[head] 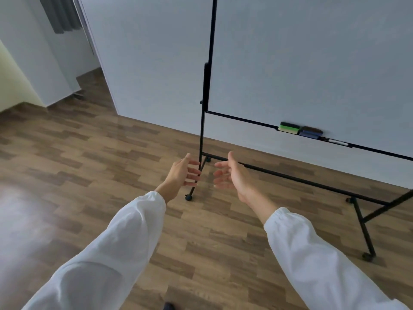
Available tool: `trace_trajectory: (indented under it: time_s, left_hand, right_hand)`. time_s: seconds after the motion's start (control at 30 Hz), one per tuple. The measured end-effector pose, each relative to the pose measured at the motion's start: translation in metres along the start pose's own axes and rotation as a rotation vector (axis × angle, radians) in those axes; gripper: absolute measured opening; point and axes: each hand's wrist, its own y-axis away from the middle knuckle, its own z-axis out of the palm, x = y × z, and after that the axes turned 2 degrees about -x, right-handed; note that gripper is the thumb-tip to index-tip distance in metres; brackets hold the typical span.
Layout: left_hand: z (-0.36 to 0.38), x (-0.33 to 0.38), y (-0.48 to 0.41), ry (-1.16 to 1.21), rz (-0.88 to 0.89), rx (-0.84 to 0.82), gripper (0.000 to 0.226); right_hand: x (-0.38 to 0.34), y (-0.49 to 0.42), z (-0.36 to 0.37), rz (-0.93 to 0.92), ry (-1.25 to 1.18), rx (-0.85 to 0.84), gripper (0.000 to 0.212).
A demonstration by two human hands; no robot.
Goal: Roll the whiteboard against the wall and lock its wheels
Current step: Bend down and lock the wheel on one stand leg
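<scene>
The whiteboard (312, 63) in its black frame stands on a wheeled stand close to the pale wall (152, 63). Its left upright (202, 130) runs down to a foot with a front caster (188, 197) and a rear caster (208, 159). On the right foot, a front caster (367, 256) and a rear caster (348, 199) show. Both my hands reach forward, palms facing each other, fingers straight. My left hand (182, 173) is beside the left foot bar, in front of it in view. My right hand (232, 173) is just right of it. Neither holds anything.
A green eraser (289, 127), a blue eraser (311, 132) and a marker (336, 142) lie on the board's tray. Wood-pattern floor (89, 153) spreads to the left and in front. A doorway or recess with a dark curtain (60, 14) opens at far left.
</scene>
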Motion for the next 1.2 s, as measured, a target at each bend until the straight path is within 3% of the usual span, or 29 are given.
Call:
trace_trajectory:
  time_s: [0.33, 0.7, 1.0, 1.2]
  left_hand:
    - [-0.081, 0.014, -0.154, -0.052, -0.085, -0.041, 0.053]
    - [-0.107, -0.032, -0.39, -0.114, -0.273, 0.014, 0.051]
    - [-0.105, -0.117, -0.564, -0.124, -0.439, -0.024, 0.055]
    - [-0.104, -0.231, -0.681, -0.071, -0.58, -0.044, 0.061]
  right_hand:
    - [-0.024, -0.165, 0.053, 0.096, -0.024, 0.039, 0.067]
    - [0.022, -0.42, 0.062, 0.312, -0.067, 0.028, 0.068]
    - [0.115, -0.589, 0.053, 0.546, -0.074, 0.044, 0.063]
    - [0.239, -0.688, 0.065, 0.683, -0.083, 0.086, 0.069]
